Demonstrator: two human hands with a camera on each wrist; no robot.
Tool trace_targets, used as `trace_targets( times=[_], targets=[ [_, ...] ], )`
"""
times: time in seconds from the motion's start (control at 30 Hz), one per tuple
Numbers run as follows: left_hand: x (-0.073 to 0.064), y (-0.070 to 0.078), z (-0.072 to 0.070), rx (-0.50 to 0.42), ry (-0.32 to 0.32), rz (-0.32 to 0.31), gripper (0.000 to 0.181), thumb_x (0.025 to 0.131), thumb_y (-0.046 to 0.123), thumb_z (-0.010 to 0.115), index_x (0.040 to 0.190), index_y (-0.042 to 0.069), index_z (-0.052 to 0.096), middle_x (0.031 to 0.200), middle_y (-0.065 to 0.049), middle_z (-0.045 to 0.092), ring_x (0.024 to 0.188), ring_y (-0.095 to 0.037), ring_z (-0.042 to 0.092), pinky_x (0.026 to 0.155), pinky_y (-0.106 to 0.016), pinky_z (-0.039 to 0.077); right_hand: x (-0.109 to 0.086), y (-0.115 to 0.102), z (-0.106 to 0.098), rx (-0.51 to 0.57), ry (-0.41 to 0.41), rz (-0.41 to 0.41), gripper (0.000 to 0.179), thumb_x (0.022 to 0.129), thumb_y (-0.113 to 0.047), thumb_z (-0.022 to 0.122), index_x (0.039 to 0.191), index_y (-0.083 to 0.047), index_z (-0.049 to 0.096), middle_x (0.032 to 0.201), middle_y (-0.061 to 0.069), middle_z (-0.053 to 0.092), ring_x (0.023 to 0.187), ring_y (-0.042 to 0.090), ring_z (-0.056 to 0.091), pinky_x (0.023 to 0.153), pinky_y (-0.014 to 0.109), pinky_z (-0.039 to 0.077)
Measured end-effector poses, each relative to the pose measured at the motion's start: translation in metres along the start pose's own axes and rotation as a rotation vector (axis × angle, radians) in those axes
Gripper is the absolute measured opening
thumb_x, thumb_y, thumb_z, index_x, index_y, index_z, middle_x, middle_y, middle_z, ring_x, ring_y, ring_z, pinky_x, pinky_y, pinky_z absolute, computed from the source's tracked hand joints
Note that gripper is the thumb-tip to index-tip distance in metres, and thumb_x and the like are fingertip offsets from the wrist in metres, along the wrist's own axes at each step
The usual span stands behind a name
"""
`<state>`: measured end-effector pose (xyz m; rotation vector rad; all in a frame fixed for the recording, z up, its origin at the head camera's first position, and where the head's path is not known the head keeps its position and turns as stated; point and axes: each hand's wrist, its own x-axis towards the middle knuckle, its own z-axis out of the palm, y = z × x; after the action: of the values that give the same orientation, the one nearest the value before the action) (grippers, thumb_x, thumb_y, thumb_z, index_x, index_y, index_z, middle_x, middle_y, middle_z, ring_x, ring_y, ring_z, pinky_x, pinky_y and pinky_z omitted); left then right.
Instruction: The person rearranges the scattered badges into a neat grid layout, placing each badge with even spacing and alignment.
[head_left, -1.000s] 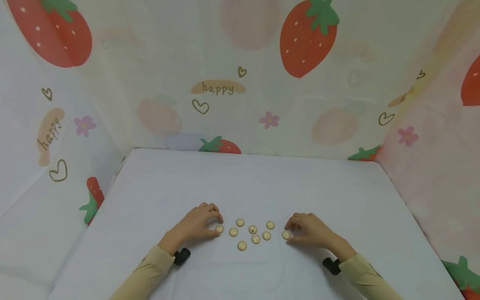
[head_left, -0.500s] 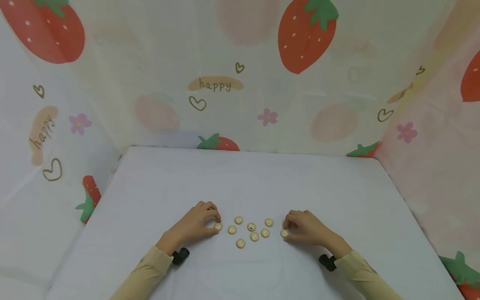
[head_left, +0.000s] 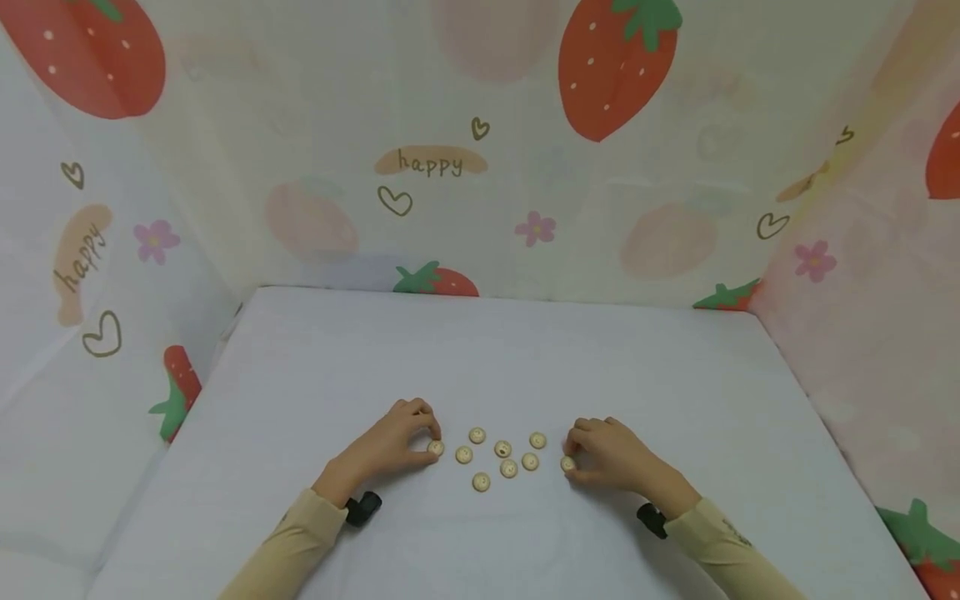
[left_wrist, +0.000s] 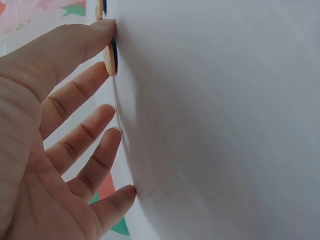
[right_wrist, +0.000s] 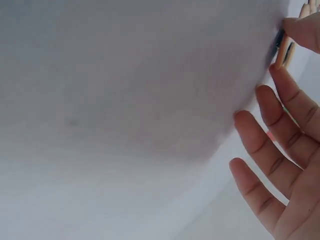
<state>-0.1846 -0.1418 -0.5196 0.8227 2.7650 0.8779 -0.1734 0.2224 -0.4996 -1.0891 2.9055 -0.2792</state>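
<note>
My left hand (head_left: 393,439) pinches a small round beige disc (head_left: 436,448) by its edges, between thumb and index finger. In the left wrist view this disc (left_wrist: 111,59) shows a pale wood-like rim and a dark underside, close against the white cloth. The other fingers are spread, their tips near the cloth. On the other side, my right hand (head_left: 618,458) pinches a matching disc (head_left: 567,463) the same way. Its rim (right_wrist: 282,52) appears between thumb and index fingertip in the right wrist view. Markings on the discs are too small to read.
Between the hands several similar discs lie scattered flat, one (head_left: 502,449) with a dark spot. White cloth covers the table (head_left: 480,358). Strawberry-patterned curtains (head_left: 330,100) enclose its back and sides. A black wrist camera (head_left: 363,508) sits at the left cuff, another (head_left: 652,521) at the right.
The right thumb and index finger have closed in on the right disc. The left fingers have tightened slightly on theirs. The head view has shifted a little; the other discs stay in the same layout.
</note>
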Motion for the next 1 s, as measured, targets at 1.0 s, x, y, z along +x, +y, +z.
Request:
trace_targets(
  times=[1.0],
  targets=[
    [-0.003, -0.004, 0.006, -0.029, 0.028, -0.004, 0.019, 0.079, 0.029, 0.074, 0.089, 0.021, 0.061, 0.111, 0.004, 0.048, 0.102, -0.016, 0.042, 0.087, -0.037, 0.042, 0.032, 0.025, -0.014, 0.148, -0.078, 0.072, 0.012, 0.079, -0.029, 0.069, 0.087, -0.021, 0.064, 0.081, -0.012, 0.055, 0.072, 0.005, 0.051, 0.064, 0.024, 0.042]
  ],
)
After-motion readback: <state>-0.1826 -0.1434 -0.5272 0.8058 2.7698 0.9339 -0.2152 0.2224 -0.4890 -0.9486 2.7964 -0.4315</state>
